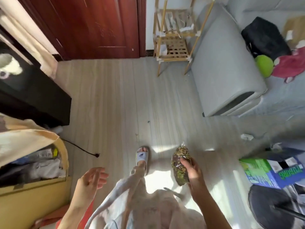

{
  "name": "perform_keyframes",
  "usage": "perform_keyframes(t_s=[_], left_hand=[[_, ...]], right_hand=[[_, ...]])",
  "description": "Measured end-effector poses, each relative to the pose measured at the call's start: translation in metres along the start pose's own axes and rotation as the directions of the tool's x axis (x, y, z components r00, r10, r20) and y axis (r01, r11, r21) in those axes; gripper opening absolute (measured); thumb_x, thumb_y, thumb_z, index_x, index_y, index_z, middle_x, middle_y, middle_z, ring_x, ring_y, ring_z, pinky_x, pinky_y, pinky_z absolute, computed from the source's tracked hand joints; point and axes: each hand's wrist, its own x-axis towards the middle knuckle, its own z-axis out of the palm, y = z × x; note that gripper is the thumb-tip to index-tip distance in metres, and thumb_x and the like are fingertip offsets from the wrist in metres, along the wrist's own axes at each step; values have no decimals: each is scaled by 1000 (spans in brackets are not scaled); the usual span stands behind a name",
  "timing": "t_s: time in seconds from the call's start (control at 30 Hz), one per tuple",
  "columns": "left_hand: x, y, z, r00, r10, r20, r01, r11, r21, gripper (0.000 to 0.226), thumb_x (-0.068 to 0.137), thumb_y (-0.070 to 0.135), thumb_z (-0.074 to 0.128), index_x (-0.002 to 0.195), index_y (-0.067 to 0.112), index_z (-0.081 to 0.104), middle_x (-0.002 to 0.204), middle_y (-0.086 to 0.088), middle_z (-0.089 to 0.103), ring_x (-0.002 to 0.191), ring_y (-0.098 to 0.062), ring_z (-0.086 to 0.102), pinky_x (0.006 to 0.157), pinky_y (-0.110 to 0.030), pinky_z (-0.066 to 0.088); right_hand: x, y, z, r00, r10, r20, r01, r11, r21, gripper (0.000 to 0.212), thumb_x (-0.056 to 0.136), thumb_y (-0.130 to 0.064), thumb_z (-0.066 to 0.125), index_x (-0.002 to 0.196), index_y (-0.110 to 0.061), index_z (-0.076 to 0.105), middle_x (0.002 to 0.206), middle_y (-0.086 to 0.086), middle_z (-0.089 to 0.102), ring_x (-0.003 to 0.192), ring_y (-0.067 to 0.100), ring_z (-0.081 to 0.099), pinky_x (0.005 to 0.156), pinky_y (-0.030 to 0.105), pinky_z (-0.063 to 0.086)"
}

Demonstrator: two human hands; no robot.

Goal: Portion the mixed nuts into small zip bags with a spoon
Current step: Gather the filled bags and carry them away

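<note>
Pale floorboards [115,96] ran below me as I stood. My right hand [192,170] gripped the clear bag of mixed nuts [179,160] around its middle; my left hand [92,179] hung loose, fingers relaxed, holding nothing. A slack grip could have spilled nuts onto the floor, I judged. No spoon or zip bags showed; motion blur hid how the bag was sealed.

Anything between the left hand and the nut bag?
No object lies between them. The left hand is open and empty; the right hand grips the bag of mixed nuts. Only the person's own slippered foot and leg show in the gap.
</note>
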Motion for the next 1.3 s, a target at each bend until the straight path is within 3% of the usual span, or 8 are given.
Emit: perform_keyframes(t_s=[0.1, 0.23, 0.4, 0.73, 0.93, 1.1, 1.3], left_hand=[[66, 49, -1, 999, 25, 42, -27, 999, 40, 26, 96, 8, 44, 82, 15, 64, 71, -7, 70, 72, -31, 67, 56, -18, 54], [152, 127, 9, 987, 94, 131, -110, 986, 125, 22, 97, 6, 42, 91, 4, 63, 76, -11, 68, 72, -32, 65, 63, -30, 53], [228, 217, 34, 969, 153, 194, -179, 976, 121, 22, 97, 4, 40, 92, 6, 62, 80, -12, 67, 73, -29, 63, 71, -36, 51], [362, 315, 106, 993, 64, 98, -61, 998, -25, 23, 98, 5, 40, 92, 5, 62, 80, -15, 66, 71, -29, 61, 69, -35, 50], [448, 385, 137, 990, 72, 120, -75, 997, 26, 24, 97, 6, 42, 89, 8, 65, 77, -8, 69, 69, -25, 63, 56, -18, 51], [506, 430, 160, 993, 58, 103, -61, 998, 26, 26, 97, 6, 42, 86, 13, 65, 75, -6, 70, 70, -25, 64, 63, -29, 52], [560, 460, 186, 994, -17, 112, 13, 999, 36, 26, 97, 6, 43, 87, 10, 66, 72, -5, 71, 70, -25, 64, 63, -29, 50]], right_hand=[[36, -49, 27, 1000, -29, 0, 29, 999, -44, 28, 87, -14, 62, 114, -8, 62, 103, 17, 68, 95, 35, 64, 87, 45, 51], [82, -113, 64, 996, -91, -17, 90, 994, -65, 28, 87, -15, 62, 114, -6, 62, 105, 16, 67, 97, 33, 64, 88, 43, 51], [129, -176, 96, 996, -77, -38, 76, 997, -32, 28, 86, -17, 63, 114, -12, 62, 105, 12, 68, 97, 30, 65, 86, 40, 52], [269, -301, 134, 999, -29, -18, 30, 999, 22, 25, 88, -16, 62, 113, -16, 61, 105, 9, 67, 98, 27, 64, 81, 37, 53], [356, -406, 143, 999, -46, -24, 49, 993, 110, 37, 88, -19, 62, 124, -11, 58, 115, 13, 64, 106, 31, 61, 93, 46, 50], [415, -470, 152, 996, -80, -36, 84, 990, 117, 35, 88, -20, 62, 122, -11, 58, 115, 13, 64, 105, 31, 61, 86, 41, 51], [470, -520, 165, 996, -63, -62, 71, 988, 139, 36, 88, -20, 62, 123, -11, 58, 115, 13, 64, 105, 30, 61, 88, 43, 52]])
